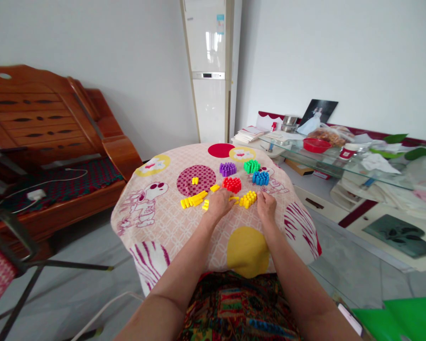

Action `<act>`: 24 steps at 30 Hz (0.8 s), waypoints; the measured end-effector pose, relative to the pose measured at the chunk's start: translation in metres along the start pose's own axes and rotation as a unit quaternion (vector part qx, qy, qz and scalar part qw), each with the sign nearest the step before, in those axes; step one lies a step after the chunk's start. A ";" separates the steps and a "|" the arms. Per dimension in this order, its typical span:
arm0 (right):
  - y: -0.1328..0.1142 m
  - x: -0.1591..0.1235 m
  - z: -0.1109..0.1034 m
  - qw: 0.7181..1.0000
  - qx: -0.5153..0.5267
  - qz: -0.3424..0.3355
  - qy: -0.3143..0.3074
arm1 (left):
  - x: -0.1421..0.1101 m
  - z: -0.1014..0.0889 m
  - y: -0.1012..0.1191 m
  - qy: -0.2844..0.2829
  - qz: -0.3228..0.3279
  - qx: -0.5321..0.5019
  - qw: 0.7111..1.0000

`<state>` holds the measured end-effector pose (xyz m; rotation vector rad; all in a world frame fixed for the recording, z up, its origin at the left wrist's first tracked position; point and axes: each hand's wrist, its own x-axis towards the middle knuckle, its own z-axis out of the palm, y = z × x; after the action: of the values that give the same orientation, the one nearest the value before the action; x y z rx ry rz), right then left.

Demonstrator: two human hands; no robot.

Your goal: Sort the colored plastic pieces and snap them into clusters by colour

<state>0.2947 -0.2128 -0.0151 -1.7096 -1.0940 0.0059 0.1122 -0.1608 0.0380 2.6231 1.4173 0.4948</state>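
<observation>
- Standing on the tablecloth (179, 227), the yellow bunch (247, 200) is between the hands.
- The left hand (219, 202), fingers partly curled, is at loose yellow pieces (193, 201); its grip is unclear.
- The right hand (266, 205), half-closed, is just beside the bunch; I cannot tell whether it holds anything.
- A red bunch (231, 185) stands beyond.

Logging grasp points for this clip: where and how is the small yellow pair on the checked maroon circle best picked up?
Probably pinch the yellow pair by its outer left and right sides, with the left hand coming from above: its small pieces sit side by side, apart from the other yellow pieces.
</observation>
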 end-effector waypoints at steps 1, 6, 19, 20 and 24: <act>0.000 0.000 0.000 1.000 -0.001 0.000 -0.001 | 0.000 -0.002 0.001 -0.003 -0.002 -0.003 1.000; -0.003 0.000 -0.002 1.000 -0.004 0.005 -0.003 | 0.000 -0.011 0.000 -0.032 0.000 -0.039 0.999; 0.000 0.001 0.001 1.000 0.000 0.004 0.000 | 0.012 -0.014 -0.009 -0.029 0.044 -0.059 0.997; 0.000 0.001 0.001 1.000 -0.001 0.005 -0.001 | 0.015 -0.014 -0.008 -0.015 0.039 -0.082 0.996; 0.000 0.001 0.001 1.000 -0.004 0.009 0.000 | 0.027 -0.007 -0.001 0.012 0.033 -0.172 0.984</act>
<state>0.2950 -0.2109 -0.0156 -1.7267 -1.0795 0.0140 0.1227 -0.1384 0.0510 2.3977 1.1335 0.7100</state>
